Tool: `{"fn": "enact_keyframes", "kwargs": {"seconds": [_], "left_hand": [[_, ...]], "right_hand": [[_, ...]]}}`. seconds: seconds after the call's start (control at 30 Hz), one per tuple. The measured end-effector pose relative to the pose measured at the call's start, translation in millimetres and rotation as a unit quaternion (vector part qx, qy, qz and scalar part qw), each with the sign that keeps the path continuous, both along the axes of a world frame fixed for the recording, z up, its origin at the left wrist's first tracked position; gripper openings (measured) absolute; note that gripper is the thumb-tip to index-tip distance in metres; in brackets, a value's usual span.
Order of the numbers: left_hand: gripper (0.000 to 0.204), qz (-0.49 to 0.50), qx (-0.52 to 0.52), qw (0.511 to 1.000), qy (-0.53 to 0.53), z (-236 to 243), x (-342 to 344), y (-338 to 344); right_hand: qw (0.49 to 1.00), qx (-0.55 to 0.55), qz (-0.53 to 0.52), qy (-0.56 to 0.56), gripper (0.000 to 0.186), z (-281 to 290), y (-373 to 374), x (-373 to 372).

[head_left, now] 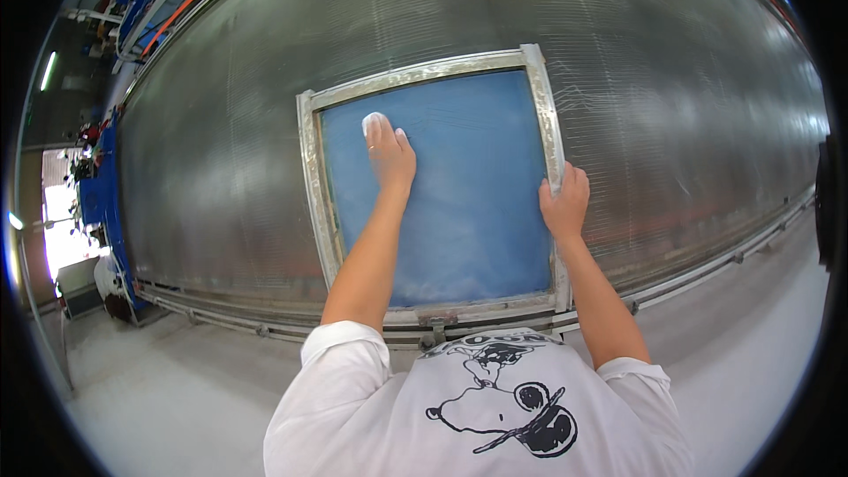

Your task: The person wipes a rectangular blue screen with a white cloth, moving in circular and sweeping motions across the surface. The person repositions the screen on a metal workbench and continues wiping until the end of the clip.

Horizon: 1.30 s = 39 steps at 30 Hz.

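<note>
A screen-printing frame with worn, pale metal bars lies on the long table before me. Blue mesh fills it. Over the mesh's upper left part is my left hand, its fingers closed on a white cloth that shows at the fingertips. Most of the cloth is hidden by the hand, and the fingers are a little blurred. My right hand grips the frame's right bar, its fingers wrapped round the outer edge.
The shiny grey table stretches far to both sides. A metal rail runs along its near edge, with a small clamp-like block below the frame. Blue machinery stands at the far left. Pale floor lies on my side.
</note>
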<state>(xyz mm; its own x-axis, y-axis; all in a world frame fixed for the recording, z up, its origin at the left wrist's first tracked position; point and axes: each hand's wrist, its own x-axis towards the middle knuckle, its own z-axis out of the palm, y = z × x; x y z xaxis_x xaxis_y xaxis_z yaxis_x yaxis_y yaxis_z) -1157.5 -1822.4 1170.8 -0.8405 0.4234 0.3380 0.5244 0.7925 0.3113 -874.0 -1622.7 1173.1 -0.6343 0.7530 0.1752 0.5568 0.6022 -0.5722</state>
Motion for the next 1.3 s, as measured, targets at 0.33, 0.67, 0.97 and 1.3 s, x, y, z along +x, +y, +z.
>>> {"fn": "enact_keyframes", "kwargs": {"seconds": [0.33, 0.67, 0.97, 1.3], "left_hand": [[0.044, -0.432, -0.063, 0.893, -0.112, 18, 63, 92], [0.054, -0.467, -0.085, 0.868, -0.144, 40, 190, 27], [0.052, -0.232, -0.068, 0.963, -0.115, 10, 142, 48], [0.043, -0.426, -0.018, 0.892, -0.148, 15, 223, 0]], "right_hand": [[1.000, -0.008, -0.015, 0.017, 0.050, 6, 4, 0], [0.999, -0.029, -0.027, 0.032, 0.050, -2, 3, 2], [0.999, -0.012, -0.022, 0.046, 0.050, -5, -1, -2], [0.997, 0.019, -0.043, 0.058, 0.047, -13, 4, 0]]}}
